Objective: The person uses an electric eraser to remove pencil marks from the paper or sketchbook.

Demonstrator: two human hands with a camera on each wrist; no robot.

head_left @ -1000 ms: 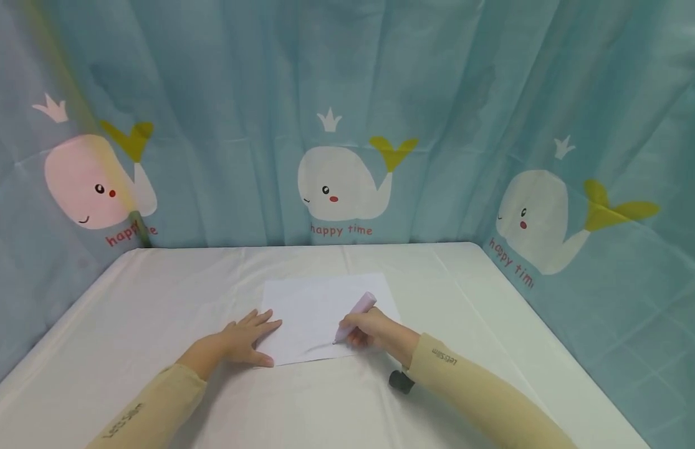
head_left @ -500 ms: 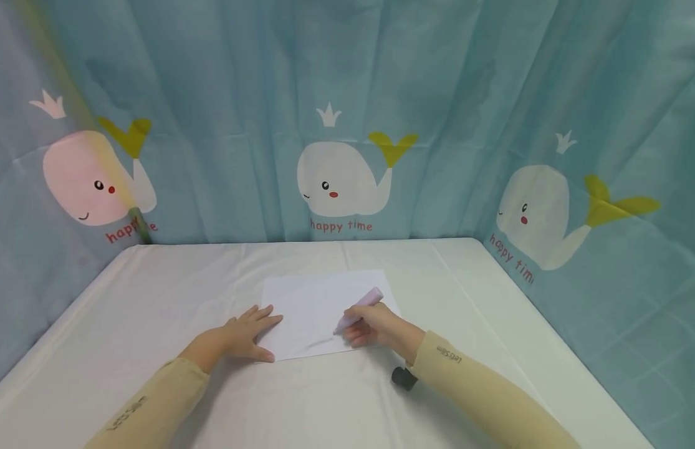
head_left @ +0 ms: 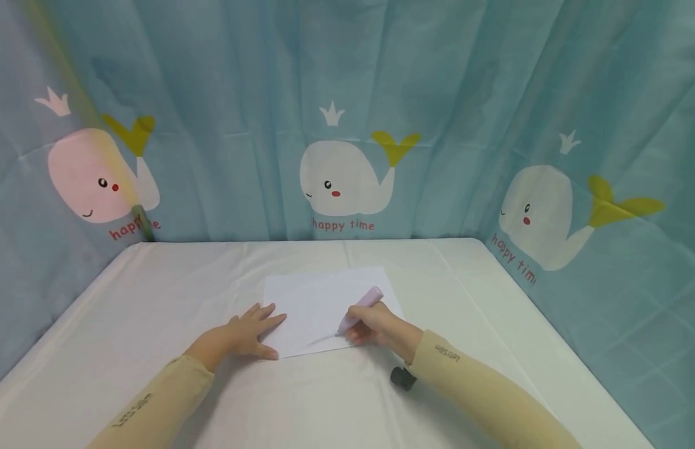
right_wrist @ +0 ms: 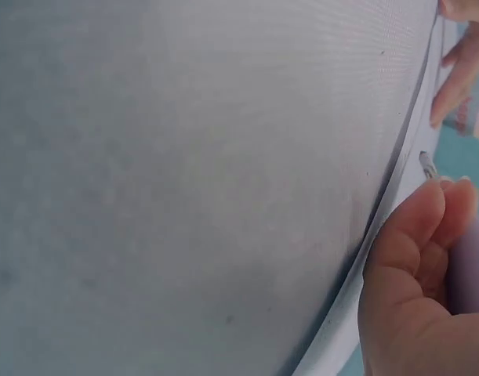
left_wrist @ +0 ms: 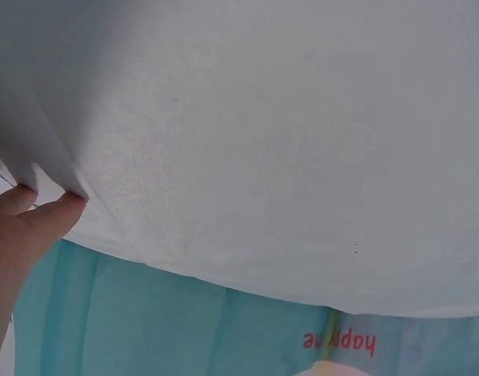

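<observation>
One white sheet of paper (head_left: pixel 308 305) is lying near the middle of the table, its near edge running slightly aslant. Close to that edge, a short grey line (head_left: pixel 321 341) is showing at the pen's tip; whether it is a stroke or a shadow, I cannot tell. The pen (head_left: pixel 371 296) itself is a thick, pale lilac one, leaning over the sheet's right part with its blunt end up to the right and its narrow tip pointing down to the left. Whether the tip is touching the paper, I cannot tell.

The right hand (head_left: pixel 375 325) is gripping the pen, thumb and fingers curling round its barrel. The left hand (head_left: pixel 247 333) is resting with fingers spread, thumb and fingertips reaching onto the sheet's left edge. Both forearms are wearing beige sleeves (head_left: pixel 162 399) with dark lettering.

A white cloth (head_left: pixel 291 411) is covering the table, creasing lightly. A small black object (head_left: pixel 402 378) is showing just beside the right sleeve's cuff. Behind, a blue-green curtain (head_left: pixel 224 93) is hanging in folds, bearing crowned whales (head_left: pixel 336 181) with yellow-green tails and red "happy time" lettering.
</observation>
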